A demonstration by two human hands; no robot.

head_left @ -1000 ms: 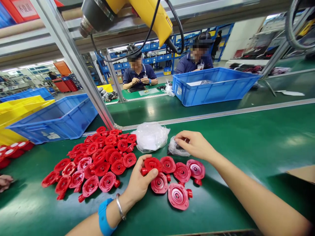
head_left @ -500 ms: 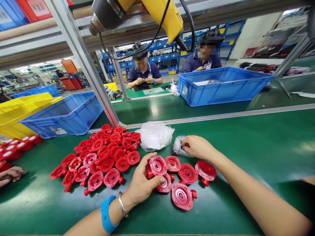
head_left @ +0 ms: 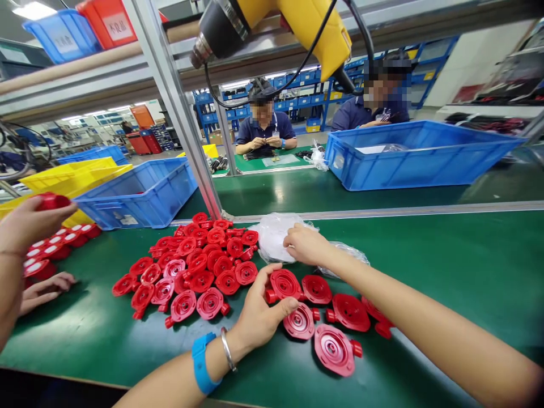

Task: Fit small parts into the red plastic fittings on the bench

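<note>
My left hand (head_left: 257,317) grips a red round plastic part (head_left: 284,283) by its rim on the green belt. Beside it lie several more red parts (head_left: 334,348), face up. My right hand (head_left: 306,243) rests with bent fingers on a white plastic bag (head_left: 272,232); its fingertips are hidden, so what they hold is unclear. A smaller clear bag (head_left: 346,252) lies partly behind my right forearm. A pile of the same red parts (head_left: 204,255) lies to the left of my hands.
A co-worker's hand (head_left: 25,226) at the far left holds a red part, the other hand (head_left: 46,286) rests on the belt. Blue bins (head_left: 142,192) (head_left: 420,150) and a yellow bin (head_left: 68,175) stand behind. A yellow heat gun (head_left: 293,22) hangs overhead beside a slanted metal post (head_left: 178,107).
My right hand left the small clear bag and moved left onto the white bag. My left hand kept its red part. A co-worker's hand rose at the left with a red part.
</note>
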